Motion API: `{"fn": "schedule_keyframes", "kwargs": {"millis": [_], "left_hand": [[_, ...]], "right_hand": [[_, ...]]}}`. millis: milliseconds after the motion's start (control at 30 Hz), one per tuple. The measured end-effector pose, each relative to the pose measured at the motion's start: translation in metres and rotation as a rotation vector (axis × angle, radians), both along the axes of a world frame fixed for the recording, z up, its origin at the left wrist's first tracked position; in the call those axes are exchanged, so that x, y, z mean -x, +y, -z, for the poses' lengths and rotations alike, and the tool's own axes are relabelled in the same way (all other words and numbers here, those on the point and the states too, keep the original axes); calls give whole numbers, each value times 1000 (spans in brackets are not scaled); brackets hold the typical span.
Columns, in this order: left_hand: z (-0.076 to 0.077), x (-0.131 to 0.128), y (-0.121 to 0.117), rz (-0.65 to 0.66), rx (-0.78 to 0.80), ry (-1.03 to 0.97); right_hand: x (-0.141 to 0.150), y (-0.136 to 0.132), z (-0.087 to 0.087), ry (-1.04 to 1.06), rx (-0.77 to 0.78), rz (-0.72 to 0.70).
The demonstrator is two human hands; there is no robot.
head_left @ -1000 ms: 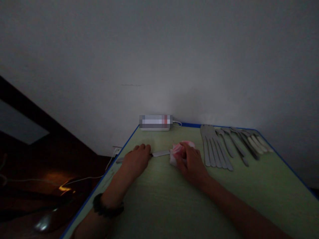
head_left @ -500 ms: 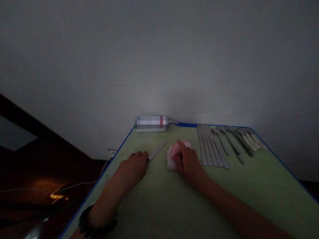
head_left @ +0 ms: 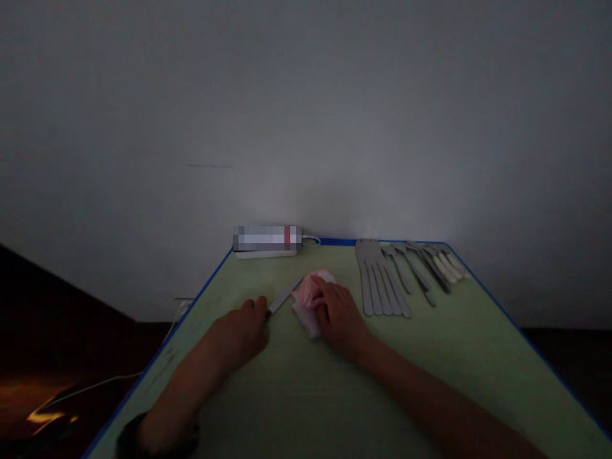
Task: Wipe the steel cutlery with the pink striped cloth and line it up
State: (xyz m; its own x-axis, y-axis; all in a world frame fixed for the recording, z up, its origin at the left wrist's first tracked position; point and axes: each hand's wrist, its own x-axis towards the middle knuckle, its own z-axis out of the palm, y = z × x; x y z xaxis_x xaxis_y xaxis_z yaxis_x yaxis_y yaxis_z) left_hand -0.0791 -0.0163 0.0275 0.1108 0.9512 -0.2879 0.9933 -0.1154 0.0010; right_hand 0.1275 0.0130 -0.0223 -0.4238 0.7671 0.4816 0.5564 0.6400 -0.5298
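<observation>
My left hand [head_left: 243,328] is closed around the dark handle of a knife [head_left: 285,298]. The knife's grey blade points away from me, up and to the right. Right of the blade, my right hand [head_left: 342,315] grips a crumpled pink and white cloth [head_left: 310,296], its fingers bent over the top. The cloth's left edge lies right by the blade's tip; whether they touch I cannot tell. A white lower part of the cloth [head_left: 306,322] spreads on the table.
Several forks [head_left: 380,284] lie side by side right of my right hand. Further right are several spoons [head_left: 414,271] and some pale-handled cutlery [head_left: 447,264]. A white power strip [head_left: 266,254] with a cable stands at the back of the green, blue-edged table [head_left: 459,363], against the wall [head_left: 306,127].
My view has turned a little to the right. The cloth in my right hand has come left, closer to the knife's blade. My left hand keeps its grip on the knife.
</observation>
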Motion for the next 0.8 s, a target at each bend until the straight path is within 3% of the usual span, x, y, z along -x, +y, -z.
{"fn": "schedule_keyframes", "kwargs": {"millis": [167,333,500,633,800], "left_hand": [[9,-9,3,51,-60,12],[7,-17,3,33,-93,-76],[2,-19,3,-1,-117,-160],[2,-19,4,-62,-112,-91],[7,-20,5,-29,-221,-132]], "right_hand": [[-2,3,0,235,28,31],[-4,5,1,446,142,128],[-6,4,-1,463,183,143],[-5,5,0,459,196,142],[-5,6,2,463,217,131]]}}
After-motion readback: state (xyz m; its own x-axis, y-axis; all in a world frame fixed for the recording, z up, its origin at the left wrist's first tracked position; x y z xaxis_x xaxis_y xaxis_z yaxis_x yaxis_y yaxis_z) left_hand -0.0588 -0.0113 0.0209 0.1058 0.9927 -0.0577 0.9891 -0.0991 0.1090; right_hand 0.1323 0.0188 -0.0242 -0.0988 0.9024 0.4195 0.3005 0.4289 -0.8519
